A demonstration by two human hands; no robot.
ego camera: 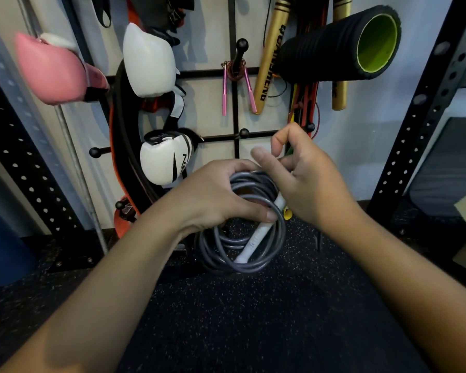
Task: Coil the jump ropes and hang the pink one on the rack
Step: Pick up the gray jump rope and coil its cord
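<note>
A grey jump rope is coiled into several loops, with a white handle lying across the coil. My left hand grips the top of the coil. My right hand pinches the rope's upper end next to the left hand, fingers curled. The pink jump rope hangs coiled on a black ball-tipped peg of the wall rack, its two pink handles dangling below.
Pink boxing glove and white boxing gloves hang at left. A black foam roller and gold sticks hang at right. Perforated black uprights flank the wall. Dark speckled floor lies below.
</note>
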